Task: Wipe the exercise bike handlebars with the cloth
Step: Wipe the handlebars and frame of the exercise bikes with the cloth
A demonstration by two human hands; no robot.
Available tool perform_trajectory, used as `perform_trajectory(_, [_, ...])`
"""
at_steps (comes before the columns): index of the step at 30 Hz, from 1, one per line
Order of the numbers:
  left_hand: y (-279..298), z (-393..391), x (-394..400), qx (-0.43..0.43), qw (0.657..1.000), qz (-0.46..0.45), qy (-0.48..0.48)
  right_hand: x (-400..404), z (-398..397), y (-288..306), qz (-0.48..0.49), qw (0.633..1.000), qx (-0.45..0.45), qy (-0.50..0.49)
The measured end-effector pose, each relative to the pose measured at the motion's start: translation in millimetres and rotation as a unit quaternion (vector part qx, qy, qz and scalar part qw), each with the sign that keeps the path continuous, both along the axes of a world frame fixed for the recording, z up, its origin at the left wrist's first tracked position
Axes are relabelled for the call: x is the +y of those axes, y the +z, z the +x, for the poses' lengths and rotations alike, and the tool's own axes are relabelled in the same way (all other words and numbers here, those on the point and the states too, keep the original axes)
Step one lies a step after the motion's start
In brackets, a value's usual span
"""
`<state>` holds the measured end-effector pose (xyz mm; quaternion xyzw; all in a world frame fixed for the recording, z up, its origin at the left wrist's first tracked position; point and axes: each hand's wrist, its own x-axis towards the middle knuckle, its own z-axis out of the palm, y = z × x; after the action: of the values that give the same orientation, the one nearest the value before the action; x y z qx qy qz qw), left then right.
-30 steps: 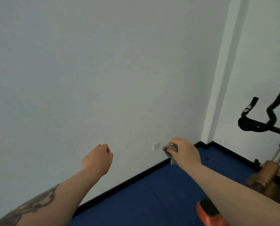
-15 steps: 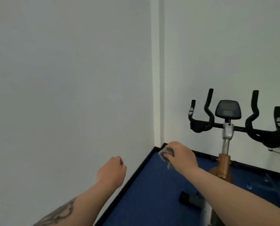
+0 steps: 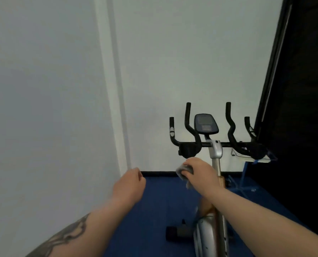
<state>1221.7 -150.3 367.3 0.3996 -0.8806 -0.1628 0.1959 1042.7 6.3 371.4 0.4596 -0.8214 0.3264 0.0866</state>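
The exercise bike stands ahead, its black handlebars [image 3: 189,143] spreading in several upright prongs around a small console [image 3: 206,124] on a silver stem [image 3: 216,151]. My right hand [image 3: 200,173] grips a bunched grey cloth [image 3: 182,172] just below the left pad of the handlebars, without touching it. My left hand [image 3: 131,184] hangs to the left with fingers curled and nothing in it, apart from the bike.
White walls meet in a corner [image 3: 115,89] to the left of the bike. A black panel [image 3: 299,89] fills the right side. Blue floor [image 3: 154,210] lies below, with the bike's silver and orange frame [image 3: 208,236] and a black foot [image 3: 175,233].
The view has swung right, bringing the bike from the right edge to the centre. My right hand with the cloth has come up close under the handlebars.
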Motion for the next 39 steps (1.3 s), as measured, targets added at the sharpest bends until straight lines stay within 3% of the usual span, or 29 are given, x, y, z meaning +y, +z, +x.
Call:
perform_trajectory(6, [4.1, -61.2, -69.0, 0.006, 0.994, -0.018, -0.108, -25.8, -24.2, -3.4, 0.033, 0.993, -0.005, -0.112])
perform_trajectory(15, [-21.9, -163.5, -83.0, 0.011, 0.972, 0.009, -0.235, -42.7, -88.5, -11.8, 0.052, 0.976, 0.016, -0.209])
perform_trajectory(23, [-34.9, -251.6, -111.4, 0.056, 0.972, 0.033, -0.227, -86.2, -165.4, -32.1, -0.011, 0.982, 0.022, -0.190])
perform_trajectory(31, [-51.8, -317.9, -120.8, 0.180, 0.966, 0.025, -0.186, -123.9, -221.6, -46.8, -0.034, 0.984, 0.139, -0.109])
perform_trajectory(36, [-64.1, -339.8, -122.3, 0.211, 0.958, 0.073, -0.180, -142.2, -233.6, -58.7, -0.003, 0.979, 0.193, -0.058])
perform_trajectory(39, [-83.3, -341.2, -116.3, 0.221, 0.949, 0.127, -0.184, -144.9, -226.2, -75.1, -0.043, 0.980, 0.188, -0.038])
